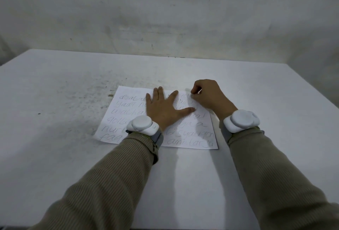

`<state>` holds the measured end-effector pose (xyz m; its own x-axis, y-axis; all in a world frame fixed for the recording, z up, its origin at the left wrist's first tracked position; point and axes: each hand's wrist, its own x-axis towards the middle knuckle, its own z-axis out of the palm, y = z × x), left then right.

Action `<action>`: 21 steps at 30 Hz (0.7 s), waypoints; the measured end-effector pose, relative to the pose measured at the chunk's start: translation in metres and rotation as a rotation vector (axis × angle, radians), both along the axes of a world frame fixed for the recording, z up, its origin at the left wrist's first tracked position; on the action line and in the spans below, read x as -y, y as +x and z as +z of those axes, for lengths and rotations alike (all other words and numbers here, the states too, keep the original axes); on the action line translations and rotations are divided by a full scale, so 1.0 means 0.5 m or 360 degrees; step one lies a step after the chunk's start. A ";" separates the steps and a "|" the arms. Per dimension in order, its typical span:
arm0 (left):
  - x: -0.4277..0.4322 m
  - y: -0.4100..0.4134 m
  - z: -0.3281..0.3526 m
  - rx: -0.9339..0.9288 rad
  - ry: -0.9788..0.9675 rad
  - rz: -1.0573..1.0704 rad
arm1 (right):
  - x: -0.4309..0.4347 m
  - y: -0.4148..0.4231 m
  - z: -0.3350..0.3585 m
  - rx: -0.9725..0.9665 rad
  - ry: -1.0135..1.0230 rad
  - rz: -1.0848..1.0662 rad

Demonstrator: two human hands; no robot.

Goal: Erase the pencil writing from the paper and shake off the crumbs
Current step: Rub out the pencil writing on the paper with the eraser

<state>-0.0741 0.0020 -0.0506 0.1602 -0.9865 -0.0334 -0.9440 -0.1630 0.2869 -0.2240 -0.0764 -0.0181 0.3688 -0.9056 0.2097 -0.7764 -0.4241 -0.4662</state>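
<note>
Ribbed olive-brown knit sleeves (110,184) reach out from the near edge, each ending in a round white wrist-worn device (142,125). Just beyond them the white sheet of paper with looping pencil writing (190,134) lies flat on the matte white table (55,92), slightly askew. Rows of script are legible from its near edge to the top. The left hand (163,108) presses on its middle, fingers straight and splayed, pinning it. At the far right corner the right hand (209,96) has its fingertips bunched against the top line, probably around an eraser, but I cannot tell what they hold. Erasing looks barely begun. Next comes short rubbing strokes under a steady pin, so the thin sheet doesn't crease. Dark specks dot the tabletop before the scuffed grey wall (165,19).
</note>
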 end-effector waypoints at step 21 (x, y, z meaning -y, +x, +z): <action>0.002 0.002 -0.005 0.0012 -0.0032 -0.0001 | 0.001 0.025 -0.019 0.0021 -0.0135 -0.0271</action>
<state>-0.0732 0.0011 -0.0531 0.1596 -0.9871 -0.0121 -0.9462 -0.1565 0.2832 -0.2116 -0.0767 -0.0277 0.2081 -0.9336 0.2916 -0.8345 -0.3250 -0.4451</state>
